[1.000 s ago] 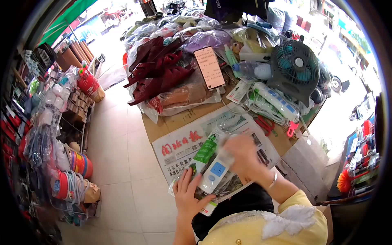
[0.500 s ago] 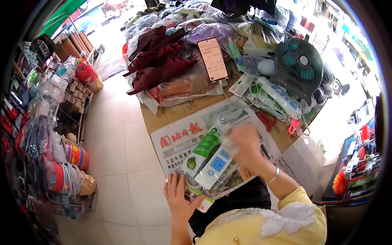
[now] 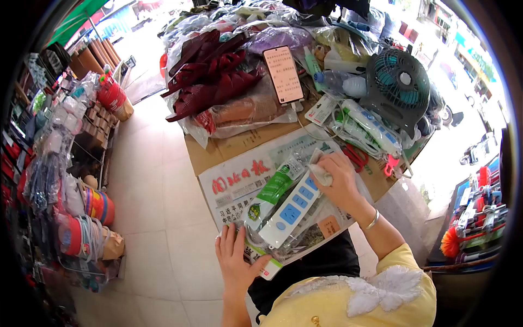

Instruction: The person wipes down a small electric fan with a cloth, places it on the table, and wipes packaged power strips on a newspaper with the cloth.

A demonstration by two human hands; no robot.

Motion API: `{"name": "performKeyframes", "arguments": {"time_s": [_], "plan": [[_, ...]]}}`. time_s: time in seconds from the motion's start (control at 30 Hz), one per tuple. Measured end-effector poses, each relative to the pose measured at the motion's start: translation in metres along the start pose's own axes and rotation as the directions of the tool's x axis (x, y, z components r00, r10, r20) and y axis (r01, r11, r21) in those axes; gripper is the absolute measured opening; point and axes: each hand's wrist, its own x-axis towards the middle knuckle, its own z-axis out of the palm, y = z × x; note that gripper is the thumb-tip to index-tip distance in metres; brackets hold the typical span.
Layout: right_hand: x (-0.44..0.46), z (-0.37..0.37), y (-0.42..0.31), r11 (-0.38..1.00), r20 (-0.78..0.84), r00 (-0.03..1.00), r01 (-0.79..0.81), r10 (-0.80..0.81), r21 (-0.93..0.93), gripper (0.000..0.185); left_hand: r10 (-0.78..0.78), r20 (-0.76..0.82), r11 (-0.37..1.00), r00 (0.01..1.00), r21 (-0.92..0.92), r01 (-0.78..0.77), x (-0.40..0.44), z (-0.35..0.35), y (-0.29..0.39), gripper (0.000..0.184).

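Observation:
A white power strip [image 3: 294,211] with blue socket panels lies slanted in a clear plastic package on a newspaper [image 3: 233,170]. Beside it in the package runs a green and white card [image 3: 275,188]. My left hand [image 3: 238,260] grips the near end of the package, with its thumb on the white and green end label [image 3: 269,269]. At the far end of the strip, my right hand [image 3: 339,177] is closed around a crumpled whitish cloth [image 3: 321,171], which touches the package.
Behind the newspaper are a lit phone [image 3: 283,74], dark red slippers [image 3: 210,82], a grey fan [image 3: 400,84] and a plastic bottle [image 3: 343,83]. Another packaged power strip [image 3: 372,128] and red-handled scissors [image 3: 356,158] lie to the right. Crowded goods [image 3: 92,229] stand at left.
My right hand has moved slightly up along the strip towards its far end, uncovering more blue sockets. My left hand keeps its hold on the near end.

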Motion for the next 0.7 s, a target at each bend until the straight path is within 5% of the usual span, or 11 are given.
{"name": "performKeyframes", "arguments": {"time_s": [0.03,0.07,0.17,0.2,0.23,0.37,0.47,0.53,0.63,0.7], "plan": [[0.004,-0.001,-0.005,0.997,-0.025,0.996,-0.08,0.08,0.012,0.023,-0.005,0.016,1.0,1.0,0.012,0.005,0.005,-0.001,0.0,0.09],[0.006,0.002,-0.018,0.965,0.41,0.883,-0.147,0.227,-0.218,0.017,-0.005,0.014,1.0,1.0,0.011,0.004,0.009,-0.002,0.0,0.09],[-0.005,0.003,-0.092,0.923,0.223,0.905,0.314,-0.361,0.223,0.015,-0.014,0.042,1.0,0.999,0.021,0.013,0.02,-0.003,-0.003,0.09],[-0.009,0.006,-0.103,0.831,0.088,0.838,0.512,-0.539,0.22,0.015,0.009,0.05,0.999,0.999,0.031,-0.011,0.022,-0.002,-0.008,0.088],[-0.012,0.008,-0.104,0.818,0.118,0.819,0.529,-0.562,0.225,0.02,0.03,0.058,0.999,0.998,0.04,-0.032,0.024,-0.002,-0.012,0.087],[-0.002,0.001,-0.04,0.903,0.187,0.902,0.334,-0.39,0.269,0.027,-0.006,0.099,0.999,0.995,-0.052,0.012,0.022,-0.017,-0.003,0.082],[0.002,-0.007,0.015,0.949,0.165,0.935,0.304,-0.314,0.083,0.026,0.048,-0.023,0.989,0.999,0.144,-0.044,0.007,-0.019,0.016,0.073],[0.003,-0.008,0.033,0.998,0.094,0.993,0.068,-0.068,0.004,0.035,0.185,-0.026,0.978,0.982,-0.094,-0.187,-0.011,-0.013,0.03,0.052],[0.007,-0.002,0.005,1.0,0.075,0.997,0.016,-0.016,0.012,0.033,0.283,-0.119,0.95,0.952,-0.1,-0.295,-0.018,0.008,0.041,0.032],[-0.001,0.004,-0.037,0.936,0.275,0.936,0.123,-0.219,0.329,0.032,0.245,-0.125,0.964,0.962,-0.074,-0.255,-0.019,0.017,0.038,0.022]]}}
